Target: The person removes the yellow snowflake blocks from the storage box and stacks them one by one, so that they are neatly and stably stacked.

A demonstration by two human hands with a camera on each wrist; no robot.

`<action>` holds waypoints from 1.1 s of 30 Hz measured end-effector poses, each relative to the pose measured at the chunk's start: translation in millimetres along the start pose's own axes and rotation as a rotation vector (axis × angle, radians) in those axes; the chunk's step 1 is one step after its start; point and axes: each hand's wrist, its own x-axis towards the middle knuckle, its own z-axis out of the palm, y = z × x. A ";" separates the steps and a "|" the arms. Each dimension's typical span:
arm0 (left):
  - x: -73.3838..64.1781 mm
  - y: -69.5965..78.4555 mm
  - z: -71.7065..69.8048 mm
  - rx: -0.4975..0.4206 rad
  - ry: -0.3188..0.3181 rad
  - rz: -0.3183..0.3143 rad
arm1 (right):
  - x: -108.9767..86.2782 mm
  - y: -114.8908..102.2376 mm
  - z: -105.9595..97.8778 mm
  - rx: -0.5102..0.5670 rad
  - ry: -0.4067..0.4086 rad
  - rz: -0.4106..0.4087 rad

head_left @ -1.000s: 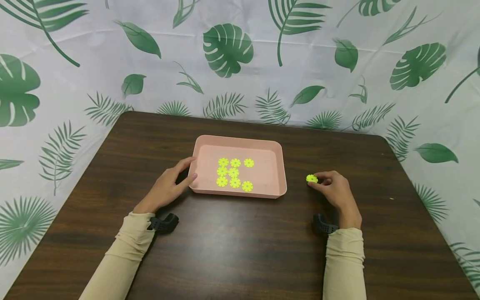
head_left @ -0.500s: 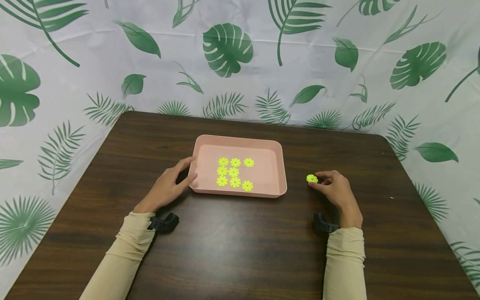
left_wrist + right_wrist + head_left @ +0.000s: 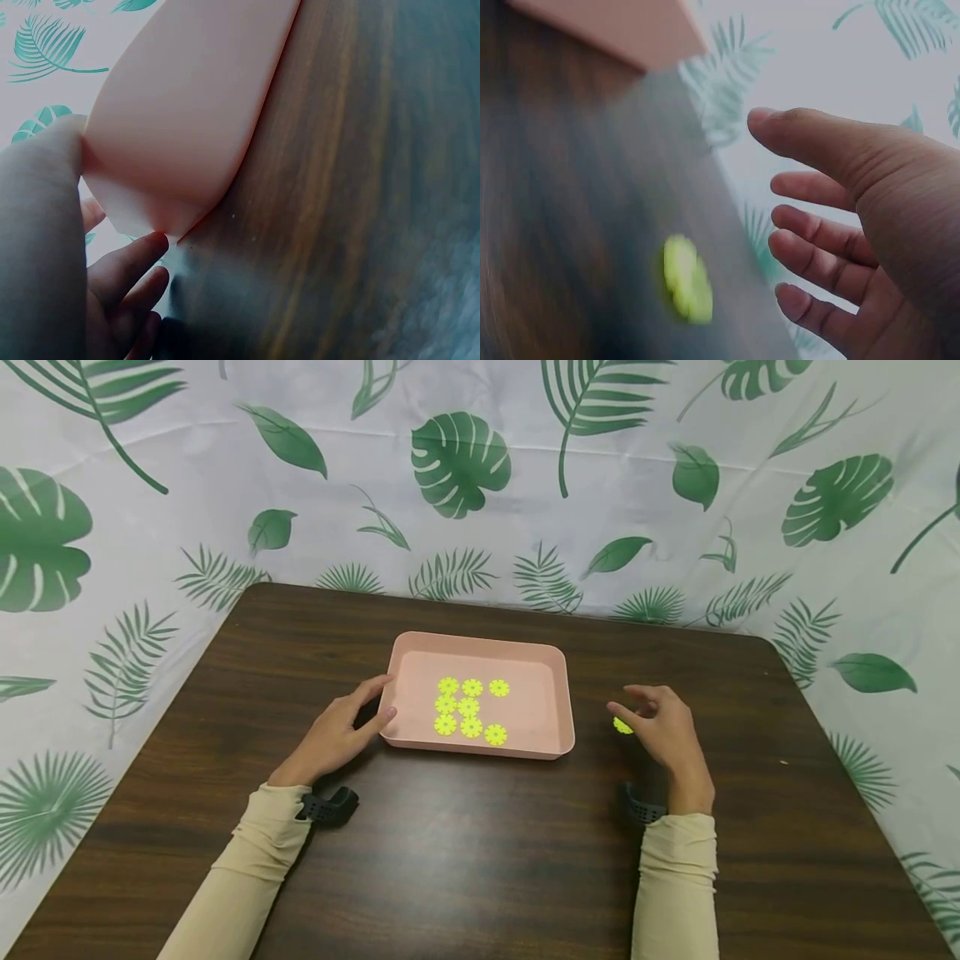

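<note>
The pink tray (image 3: 536, 706) sits on the dark wood table, with several yellow snowflake discs (image 3: 471, 727) lying flat in it. My left hand (image 3: 330, 735) holds the tray's left side, thumb over the rim; in the left wrist view a fingertip (image 3: 159, 240) meets the outer wall near the corner. To the right of the tray, a single yellow snowflake disc (image 3: 622, 726) lies on the table, partly covered by the right thumb in the head view. My right hand (image 3: 667, 731) hovers over that disc, thumb and fingers apart; the right wrist view shows the disc (image 3: 686, 279) apart from the fingers.
The dark wood table (image 3: 450, 860) backs onto a white curtain (image 3: 315, 510) with green leaf prints. Black wrist straps (image 3: 330, 807) sit on both forearms. A small pale speck (image 3: 783, 762) lies on the table at the right.
The right hand has let go of the single yellow disc and lifted slightly, its fingers spreading; the disc stays on the table. The left hand and tray stay in place.
</note>
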 end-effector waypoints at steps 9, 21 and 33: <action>-1.0 -1.5 -1.6 0.008 0.008 0.009 | 23.8 -50.2 37.1 0.093 -0.002 -0.104; 3.0 -1.9 1.4 0.003 0.008 0.035 | 43.7 -102.7 93.1 0.122 -0.121 -0.217; 3.5 -3.6 0.7 0.010 0.006 0.014 | 46.7 -103.9 122.2 0.062 -0.170 -0.068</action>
